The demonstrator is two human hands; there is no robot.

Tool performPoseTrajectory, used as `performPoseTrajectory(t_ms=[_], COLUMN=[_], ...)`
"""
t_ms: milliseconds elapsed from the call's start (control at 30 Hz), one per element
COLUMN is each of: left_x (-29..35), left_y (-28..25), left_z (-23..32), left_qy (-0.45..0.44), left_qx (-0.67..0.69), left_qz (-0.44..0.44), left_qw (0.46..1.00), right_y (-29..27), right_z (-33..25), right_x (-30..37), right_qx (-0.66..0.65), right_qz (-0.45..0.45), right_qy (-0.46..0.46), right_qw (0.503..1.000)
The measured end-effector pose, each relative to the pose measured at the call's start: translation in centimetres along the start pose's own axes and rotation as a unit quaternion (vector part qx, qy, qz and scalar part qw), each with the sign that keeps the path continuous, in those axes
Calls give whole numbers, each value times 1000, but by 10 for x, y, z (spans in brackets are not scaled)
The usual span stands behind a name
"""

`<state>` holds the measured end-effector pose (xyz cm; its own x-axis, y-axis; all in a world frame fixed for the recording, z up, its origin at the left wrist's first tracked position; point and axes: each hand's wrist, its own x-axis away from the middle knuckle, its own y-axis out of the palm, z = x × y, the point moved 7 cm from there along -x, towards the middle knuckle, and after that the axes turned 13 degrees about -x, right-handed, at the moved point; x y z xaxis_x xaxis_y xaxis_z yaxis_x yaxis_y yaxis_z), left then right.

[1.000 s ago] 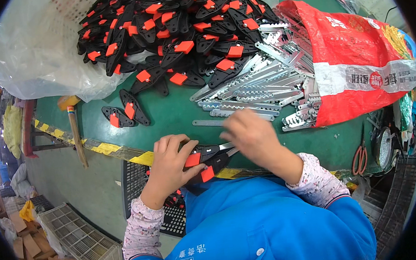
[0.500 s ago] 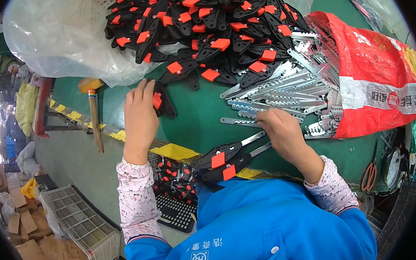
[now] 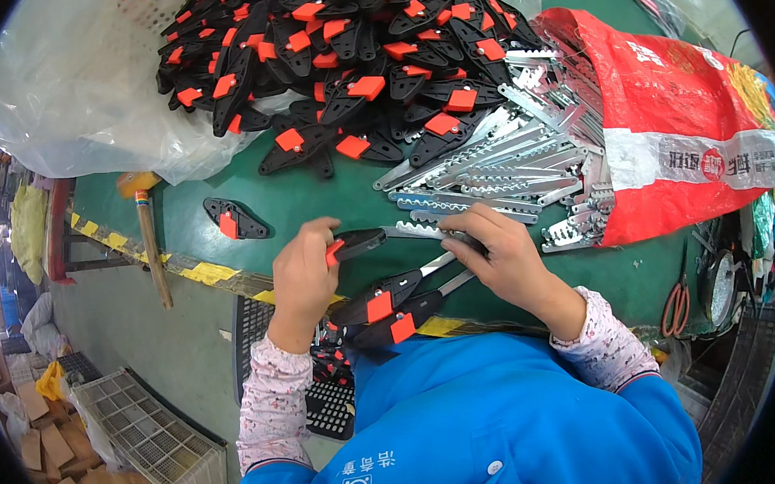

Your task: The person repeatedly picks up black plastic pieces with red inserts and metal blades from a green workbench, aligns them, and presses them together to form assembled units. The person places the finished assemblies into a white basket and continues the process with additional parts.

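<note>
My left hand [image 3: 304, 280] is closed round a black plastic part with a red tab [image 3: 362, 242], held above the near side of the green table. My right hand [image 3: 502, 256] pinches a silver toothed metal strip [image 3: 416, 231]. The strip's left end meets the tip of the black part; whether it sits inside cannot be made out. Below my hands, two black parts with red tabs [image 3: 376, 305] lie side by side at the table edge, a metal strip sticking out of each. Another black part [image 3: 236, 219] lies alone to the left.
A big heap of black parts with red tabs [image 3: 366, 89] lies at the back beside clear plastic sheeting [image 3: 59, 113]. Loose metal strips [image 3: 527, 163] spill from a red sack [image 3: 661, 129] on the right. A mallet [image 3: 151, 242] is at left, scissors [image 3: 675, 308] at right.
My left hand has come right and nearer, carrying a black part to the strip in my right hand. One black part now lies alone at left. The view has shifted slightly.
</note>
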<state>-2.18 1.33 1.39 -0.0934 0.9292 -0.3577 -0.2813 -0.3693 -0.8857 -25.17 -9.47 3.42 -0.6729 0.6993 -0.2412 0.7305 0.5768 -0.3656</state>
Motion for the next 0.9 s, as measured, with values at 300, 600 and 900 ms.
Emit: performPoseTrajectory(t_ms=[300, 600, 900], left_x=[-1, -8, 1], left_y=[-18, -33, -29], left_z=[20, 38, 53], left_qy=[70, 106, 136], left_qx=[-57, -48, -44], left_qz=[32, 26, -63], left_qw=[995, 993, 988], right_y=[3, 1, -5], right_z=[-14, -21, -19], right_x=[1, 2, 3], right_qx=[15, 93, 291], right_qz=[-8, -34, 9], right_qy=[-44, -93, -131], right_qw=[999, 991, 948])
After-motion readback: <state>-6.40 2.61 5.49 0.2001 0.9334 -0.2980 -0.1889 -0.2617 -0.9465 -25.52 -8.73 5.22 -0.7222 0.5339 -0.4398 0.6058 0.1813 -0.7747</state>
